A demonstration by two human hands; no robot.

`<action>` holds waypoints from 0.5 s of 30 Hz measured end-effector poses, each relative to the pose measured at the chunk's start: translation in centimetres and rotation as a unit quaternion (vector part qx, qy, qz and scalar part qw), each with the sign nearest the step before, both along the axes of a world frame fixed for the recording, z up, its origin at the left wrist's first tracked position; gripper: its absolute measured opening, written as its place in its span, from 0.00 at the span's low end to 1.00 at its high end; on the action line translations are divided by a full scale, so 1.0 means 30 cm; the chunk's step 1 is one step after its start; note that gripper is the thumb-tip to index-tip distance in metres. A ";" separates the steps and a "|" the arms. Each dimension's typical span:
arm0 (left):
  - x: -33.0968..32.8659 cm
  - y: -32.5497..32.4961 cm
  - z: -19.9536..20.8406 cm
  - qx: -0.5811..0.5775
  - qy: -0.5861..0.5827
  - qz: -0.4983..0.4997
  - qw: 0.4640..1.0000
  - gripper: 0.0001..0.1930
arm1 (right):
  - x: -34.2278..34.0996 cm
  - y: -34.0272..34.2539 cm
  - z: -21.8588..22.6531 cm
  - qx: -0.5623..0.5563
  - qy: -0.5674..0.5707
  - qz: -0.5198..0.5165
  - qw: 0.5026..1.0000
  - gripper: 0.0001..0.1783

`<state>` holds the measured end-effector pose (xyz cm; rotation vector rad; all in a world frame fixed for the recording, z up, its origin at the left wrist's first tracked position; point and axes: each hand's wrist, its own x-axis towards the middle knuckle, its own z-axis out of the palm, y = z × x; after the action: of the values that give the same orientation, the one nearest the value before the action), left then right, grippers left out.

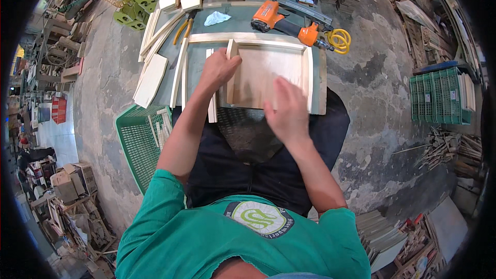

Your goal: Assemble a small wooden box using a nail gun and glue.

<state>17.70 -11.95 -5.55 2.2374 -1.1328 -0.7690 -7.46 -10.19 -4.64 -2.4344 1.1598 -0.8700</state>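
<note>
A shallow wooden box [258, 64] with pale side strips and a thin panel bottom lies on the worktable in front of me. My left hand [221, 70] is closed around its left side strip, the thumb over the top edge. Over the box's near right part hovers my right hand [288, 113], smeared by motion; whether it touches or holds anything cannot be made out. Loose wooden strips [212, 108] lie beside my left wrist. Beyond the box rests an orange nail gun [284, 23] with a coiled yellow hose [339, 40].
Pliers with yellow handles [182, 30] and a crumpled pale cloth [217, 18] lie on the table [201, 49]. Boards [151, 80] are stacked at its left and far edges. A green plastic basket [135, 139] holding strips stands at lower left; green crates [439, 95] stand at right.
</note>
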 end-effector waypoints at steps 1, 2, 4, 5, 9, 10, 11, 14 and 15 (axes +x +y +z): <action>0.011 -0.016 -0.001 -0.006 -0.005 0.004 1.000 0.22 | 0.019 0.023 -0.008 0.033 0.025 0.034 0.999 0.31; 0.019 -0.029 -0.003 -0.013 -0.009 0.009 1.000 0.22 | 0.025 0.036 -0.020 0.065 0.050 0.068 0.994 0.31; 0.021 -0.061 0.011 0.003 0.019 0.005 1.000 0.22 | 0.012 0.040 -0.072 0.047 0.070 0.062 0.995 0.31; 0.021 -0.076 0.017 0.021 0.048 0.002 0.999 0.22 | 0.005 0.037 -0.095 0.029 0.090 0.056 0.994 0.31; 0.048 -0.093 -0.026 0.028 0.038 -0.010 0.999 0.21 | 0.001 0.038 -0.122 0.033 0.095 0.051 0.994 0.30; 0.057 -0.091 -0.036 0.019 0.046 -0.014 0.999 0.21 | 0.001 0.037 -0.134 0.039 0.087 0.056 0.994 0.30; 0.062 -0.093 -0.047 0.010 0.053 -0.017 0.998 0.21 | -0.001 0.036 -0.142 0.044 0.079 0.061 0.994 0.30; 0.050 -0.095 -0.038 0.020 0.037 -0.003 0.999 0.20 | -0.011 0.023 -0.140 0.042 0.082 0.069 0.993 0.30; 0.041 -0.097 -0.027 0.020 0.037 -0.003 0.999 0.20 | -0.013 0.021 -0.142 0.043 0.082 0.068 0.993 0.30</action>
<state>18.94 -14.86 -6.34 2.2200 -1.0975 -0.8777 -7.85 -9.55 -8.89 -2.5177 1.0457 -0.5774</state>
